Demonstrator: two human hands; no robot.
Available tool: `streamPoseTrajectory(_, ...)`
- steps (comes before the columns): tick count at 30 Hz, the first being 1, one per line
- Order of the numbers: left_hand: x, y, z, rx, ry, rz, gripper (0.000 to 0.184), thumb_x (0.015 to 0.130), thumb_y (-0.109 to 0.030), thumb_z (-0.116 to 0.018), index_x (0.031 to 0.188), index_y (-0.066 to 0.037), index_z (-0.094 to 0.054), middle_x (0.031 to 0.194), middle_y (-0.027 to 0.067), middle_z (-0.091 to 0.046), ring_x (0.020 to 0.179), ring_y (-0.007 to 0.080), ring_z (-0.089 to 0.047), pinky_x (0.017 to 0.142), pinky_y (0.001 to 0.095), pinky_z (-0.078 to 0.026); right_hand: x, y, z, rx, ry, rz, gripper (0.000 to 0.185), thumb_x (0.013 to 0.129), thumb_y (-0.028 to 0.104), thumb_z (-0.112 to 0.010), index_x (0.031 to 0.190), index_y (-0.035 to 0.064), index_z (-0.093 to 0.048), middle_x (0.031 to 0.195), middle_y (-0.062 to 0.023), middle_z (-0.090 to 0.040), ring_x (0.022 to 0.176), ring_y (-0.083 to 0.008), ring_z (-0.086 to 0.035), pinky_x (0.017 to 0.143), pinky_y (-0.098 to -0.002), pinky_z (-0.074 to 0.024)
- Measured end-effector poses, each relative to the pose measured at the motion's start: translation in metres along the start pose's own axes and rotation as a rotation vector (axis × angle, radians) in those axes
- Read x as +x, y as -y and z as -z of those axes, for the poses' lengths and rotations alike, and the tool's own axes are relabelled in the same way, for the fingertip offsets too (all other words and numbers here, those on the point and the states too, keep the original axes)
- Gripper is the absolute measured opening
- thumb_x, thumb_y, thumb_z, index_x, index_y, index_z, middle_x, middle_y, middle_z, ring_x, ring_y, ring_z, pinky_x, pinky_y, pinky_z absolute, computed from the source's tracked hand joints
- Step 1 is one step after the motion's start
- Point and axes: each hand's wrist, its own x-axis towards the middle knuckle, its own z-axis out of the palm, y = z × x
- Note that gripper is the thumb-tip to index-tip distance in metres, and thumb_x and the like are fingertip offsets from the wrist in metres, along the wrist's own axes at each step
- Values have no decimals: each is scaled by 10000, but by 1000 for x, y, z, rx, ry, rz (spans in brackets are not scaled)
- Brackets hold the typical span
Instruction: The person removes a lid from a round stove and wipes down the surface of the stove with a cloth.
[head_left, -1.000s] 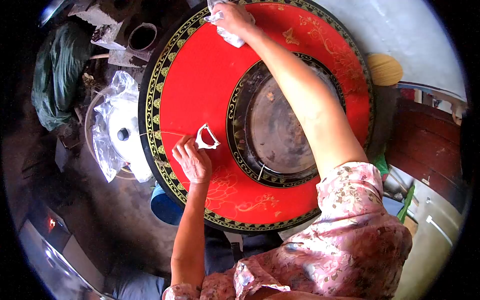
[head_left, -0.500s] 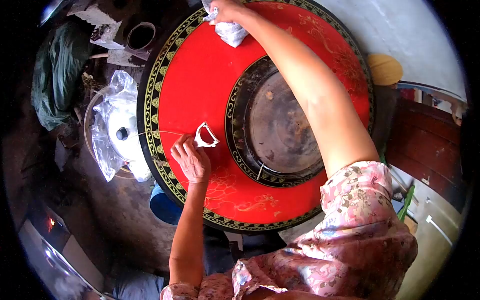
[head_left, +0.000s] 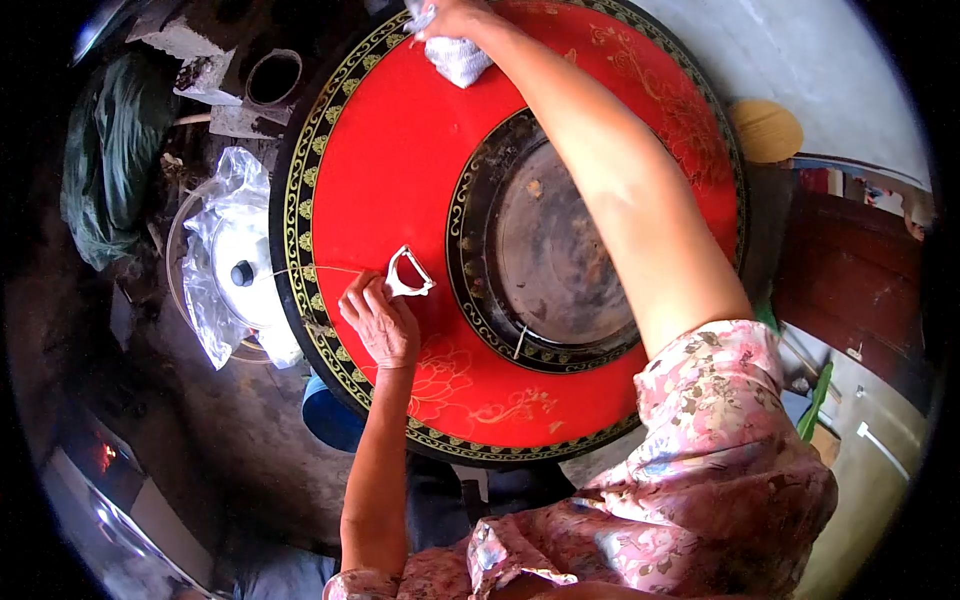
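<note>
My left hand (head_left: 382,322) is closed around a white Y-shaped peeler (head_left: 410,291), held over the left part of the round red table (head_left: 390,170). A thin straw-coloured strand (head_left: 318,267) runs from beside its fingers leftward past the table's edge. At the far edge, my right hand (head_left: 455,18) grips a bunched whitish cloth (head_left: 460,66) that touches the red surface. Some of that hand is cut off by the top of the view. My right forearm passes over the dark round centre (head_left: 560,250) of the table.
A pot lid (head_left: 236,245) with a black knob lies among clear plastic at the left. Below it stands a blue bucket (head_left: 330,415), partly under the table. A dark green bag (head_left: 115,160) and blocks are farther left. A small fire (head_left: 106,456) glows at lower left.
The whole view has shifted slightly left. Both hands keep nearly the same places, still holding the peeler and the cloth.
</note>
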Motion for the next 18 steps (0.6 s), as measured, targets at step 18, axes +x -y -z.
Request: streamPoseTrajectory(18,2,1,3,-12,19,-12,275,797,-16,-551,1072,-30,-540,1157,152,-539,1096,355,-473,959,482,-353,-152,19,14,-146,89,619,402,629,302,-879,874,135,-607,803,-67,-626,753,-250,-625,664,-398,-492)
